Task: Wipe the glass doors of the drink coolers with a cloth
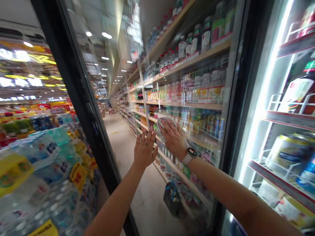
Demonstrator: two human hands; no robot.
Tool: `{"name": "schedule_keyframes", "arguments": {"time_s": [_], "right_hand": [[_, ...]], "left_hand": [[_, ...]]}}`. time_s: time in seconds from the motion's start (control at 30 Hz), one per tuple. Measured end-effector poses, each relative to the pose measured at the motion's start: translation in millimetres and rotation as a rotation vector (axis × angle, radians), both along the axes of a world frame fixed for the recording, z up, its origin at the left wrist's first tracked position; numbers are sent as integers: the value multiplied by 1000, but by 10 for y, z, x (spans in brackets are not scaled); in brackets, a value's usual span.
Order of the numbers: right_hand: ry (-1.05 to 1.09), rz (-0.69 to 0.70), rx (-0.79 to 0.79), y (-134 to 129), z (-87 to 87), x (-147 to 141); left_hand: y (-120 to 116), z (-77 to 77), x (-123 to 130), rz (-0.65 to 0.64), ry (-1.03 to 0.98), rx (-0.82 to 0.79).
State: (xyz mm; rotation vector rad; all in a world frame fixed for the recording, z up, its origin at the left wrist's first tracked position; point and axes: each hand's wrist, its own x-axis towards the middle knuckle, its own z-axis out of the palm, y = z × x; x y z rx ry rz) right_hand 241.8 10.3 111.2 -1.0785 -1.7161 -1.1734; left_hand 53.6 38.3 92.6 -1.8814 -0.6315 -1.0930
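A black-framed glass door (86, 98) of a drinks cooler stands open before me. My right hand (172, 134), with a watch (191, 153) on its wrist, presses a pale, greyish cloth (161, 126) against the glass. The cloth is bunched under the fingers and palm, and part of it is hidden. Just left of it, my left hand (145, 147) is raised at the glass with its fingers spread. Nothing is in that hand. Shelves of bottles and cans show in the glass, partly blurred.
On the right are lit cooler shelves (290, 116) with bottles and cans behind wire guards. Packs of bottled water (49, 154) are stacked at the left, outside the door frame. A dark basket or bag (172, 200) with blue on top shows low in the glass.
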Motion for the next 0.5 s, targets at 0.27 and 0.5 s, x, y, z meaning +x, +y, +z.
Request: {"name": "schedule_keyframes", "arguments": {"time_s": [0.27,0.5], "right_hand": [[-228,104,-12,-111,-1156,12],[-151,79,-61,-215,-113,-197]], "left_hand": [[-136,-6,-628,161,-100,40],[-270,-48,-617,173,-99,0]]}}
